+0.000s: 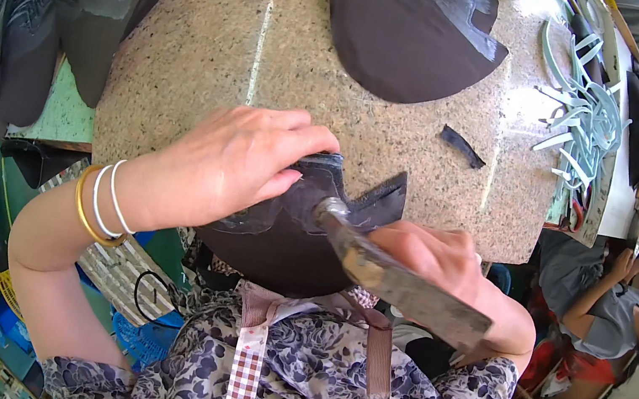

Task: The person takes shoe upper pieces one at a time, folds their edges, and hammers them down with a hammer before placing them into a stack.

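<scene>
A dark brown, leather-like cut piece (pixel 275 256) with a notched upper edge lies at the near edge of the stone slab, overhanging toward my body. My left hand (pixel 246 157) grips its upper edge, fingertips and thumb beside the notch. Closed around a hammer (pixel 406 287), my right hand (pixel 433 258) is just right of the notch. The hammer has a round metal face and a broad, flat metal end. Its round face is over the piece, close to the notch; whether they touch I cannot tell. The handle is mostly hidden by my fingers.
Another dark cut piece (pixel 408 36) lies on the far part of the speckled slab (pixel 193 41). A small black strip (pixel 463 146) is at right. Pale blue-green strips (pixel 586 118) pile up beyond it. Overlapping dark pieces (pixel 107 0) line the left. Another person (pixel 608 310) sits at far right.
</scene>
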Demonstrator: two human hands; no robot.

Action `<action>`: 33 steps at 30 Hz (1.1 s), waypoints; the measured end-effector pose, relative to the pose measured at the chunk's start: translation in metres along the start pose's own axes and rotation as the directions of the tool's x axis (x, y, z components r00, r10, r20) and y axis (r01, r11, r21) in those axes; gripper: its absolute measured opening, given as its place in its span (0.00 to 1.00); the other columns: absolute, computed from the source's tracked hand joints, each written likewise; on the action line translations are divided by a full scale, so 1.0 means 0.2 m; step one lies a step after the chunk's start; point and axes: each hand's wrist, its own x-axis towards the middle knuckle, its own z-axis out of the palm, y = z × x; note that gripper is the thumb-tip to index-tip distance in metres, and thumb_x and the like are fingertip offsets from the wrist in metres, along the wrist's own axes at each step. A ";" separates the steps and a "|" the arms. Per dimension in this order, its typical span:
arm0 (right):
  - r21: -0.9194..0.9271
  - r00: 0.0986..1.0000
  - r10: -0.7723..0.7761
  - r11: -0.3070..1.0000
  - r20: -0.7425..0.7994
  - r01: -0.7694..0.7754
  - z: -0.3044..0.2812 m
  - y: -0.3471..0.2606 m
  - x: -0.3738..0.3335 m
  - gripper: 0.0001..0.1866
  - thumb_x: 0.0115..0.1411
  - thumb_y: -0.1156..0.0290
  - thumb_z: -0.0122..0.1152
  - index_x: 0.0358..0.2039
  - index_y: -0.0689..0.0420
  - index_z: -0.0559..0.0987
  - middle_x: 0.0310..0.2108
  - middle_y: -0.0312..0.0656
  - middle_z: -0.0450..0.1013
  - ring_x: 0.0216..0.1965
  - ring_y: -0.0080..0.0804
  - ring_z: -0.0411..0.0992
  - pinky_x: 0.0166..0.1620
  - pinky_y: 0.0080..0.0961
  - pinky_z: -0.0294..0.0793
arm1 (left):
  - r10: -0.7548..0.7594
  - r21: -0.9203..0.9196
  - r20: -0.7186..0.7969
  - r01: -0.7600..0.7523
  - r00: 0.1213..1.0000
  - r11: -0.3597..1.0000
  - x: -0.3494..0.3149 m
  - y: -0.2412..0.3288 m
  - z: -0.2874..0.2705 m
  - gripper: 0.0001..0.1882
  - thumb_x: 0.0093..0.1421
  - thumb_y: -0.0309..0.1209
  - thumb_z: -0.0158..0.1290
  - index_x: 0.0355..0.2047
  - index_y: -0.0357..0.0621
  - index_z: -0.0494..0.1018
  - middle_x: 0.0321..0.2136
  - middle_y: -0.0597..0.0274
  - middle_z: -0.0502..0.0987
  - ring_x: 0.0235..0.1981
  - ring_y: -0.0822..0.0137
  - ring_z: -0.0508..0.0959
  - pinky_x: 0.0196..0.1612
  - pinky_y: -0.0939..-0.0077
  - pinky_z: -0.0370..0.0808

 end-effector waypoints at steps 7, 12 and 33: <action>-0.088 0.997 0.008 0.996 0.083 -0.001 0.03 0.02 0.10 0.09 0.52 0.74 0.56 0.31 0.62 0.67 0.19 0.37 0.60 0.20 0.30 0.69 0.17 0.28 0.68 | 0.012 0.053 0.088 -0.017 0.996 0.998 0.13 -0.03 -0.01 0.07 0.54 0.27 0.53 0.33 0.39 0.71 0.30 0.56 0.71 0.31 0.52 0.74 0.32 0.62 0.71; -0.037 0.996 0.070 0.997 0.051 -0.068 0.02 0.04 0.08 0.14 0.51 0.74 0.56 0.37 0.65 0.68 0.22 0.39 0.62 0.20 0.32 0.70 0.18 0.29 0.69 | 0.110 0.049 0.039 -0.112 0.993 0.993 0.16 -0.07 -0.01 0.06 0.52 0.26 0.54 0.31 0.40 0.71 0.28 0.60 0.71 0.28 0.56 0.74 0.31 0.65 0.71; -0.254 0.843 0.537 0.816 0.004 -0.519 -0.04 -0.04 0.11 0.19 0.44 0.65 0.70 0.36 0.53 0.75 0.28 0.31 0.74 0.28 0.30 0.74 0.35 0.26 0.66 | 0.400 0.082 -0.105 -0.393 0.910 0.916 0.11 -0.21 0.02 0.13 0.40 0.23 0.57 0.30 0.37 0.76 0.26 0.61 0.74 0.25 0.66 0.74 0.21 0.78 0.71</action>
